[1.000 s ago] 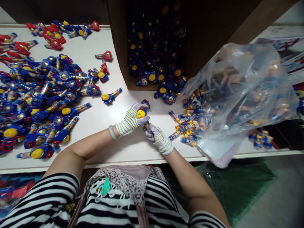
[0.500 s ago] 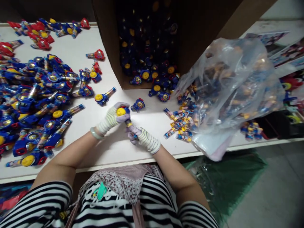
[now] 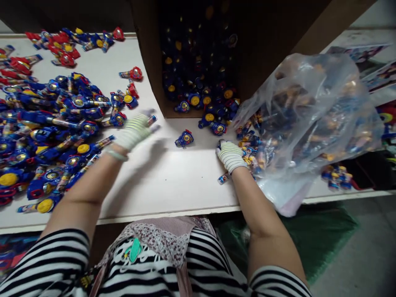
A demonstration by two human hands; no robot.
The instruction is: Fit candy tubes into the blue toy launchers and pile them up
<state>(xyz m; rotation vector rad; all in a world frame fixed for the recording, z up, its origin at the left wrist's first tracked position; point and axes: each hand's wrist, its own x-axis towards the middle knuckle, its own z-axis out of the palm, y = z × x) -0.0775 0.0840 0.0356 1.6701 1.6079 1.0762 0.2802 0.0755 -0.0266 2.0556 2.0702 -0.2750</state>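
My left hand (image 3: 134,131), in a striped glove and blurred, is over the white table beside the pile of blue toys (image 3: 46,123). Its fingers are apart, with the tip of a tube toy showing past them. At the edge of the small yellow-and-blue tubes (image 3: 253,159) is my right hand (image 3: 229,154), gloved too, fingers curled down; what they hold, if anything, is hidden. Between the hands lies one blue toy with a round yellow-and-red face (image 3: 185,139).
A cardboard box (image 3: 148,62) holding many blue toys opens toward me at the back. A clear plastic bag (image 3: 318,119) of tubes lies on the right. Red toys (image 3: 63,49) sit at the back left. The white table's front edge (image 3: 173,211) runs before me.
The hands were together on a blue-and-yellow toy with a tube. They have parted: the left moved up and left, the right moved right to the tubes. That toy is no longer between them.
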